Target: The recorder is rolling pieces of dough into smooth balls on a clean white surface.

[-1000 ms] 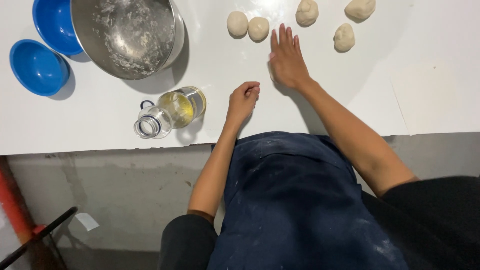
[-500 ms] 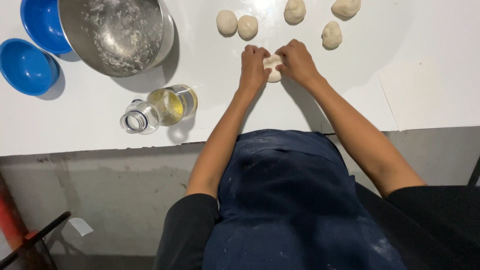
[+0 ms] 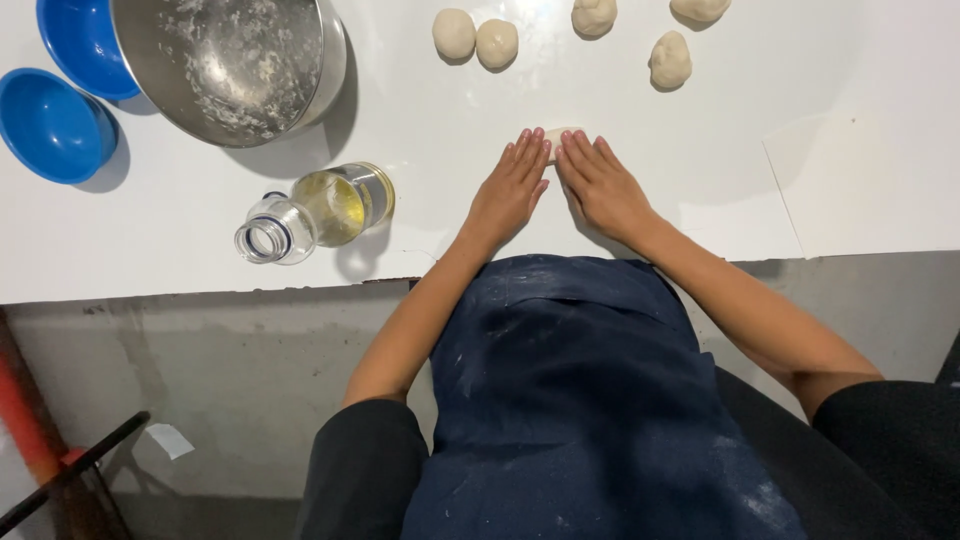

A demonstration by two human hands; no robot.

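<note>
My left hand (image 3: 510,190) and my right hand (image 3: 600,185) lie flat, palms down, side by side on the white table (image 3: 860,150). Their fingers are straight and close together. A small piece of pale dough (image 3: 557,133) peeks out between and under the fingertips of both hands; most of it is hidden. Neither hand grips it. Several round dough balls (image 3: 497,43) sit farther back on the table, beyond my fingertips.
A glass bottle of yellow oil (image 3: 315,210), uncapped, stands left of my left hand near the table's front edge. A floury steel mixing bowl (image 3: 230,60) is at the back left, with two blue bowls (image 3: 55,125) beside it. I wear a dark blue apron.
Half a second ago both hands cupped the dough piece between curled fingers. Now they are flattened on top of it, side by side.
</note>
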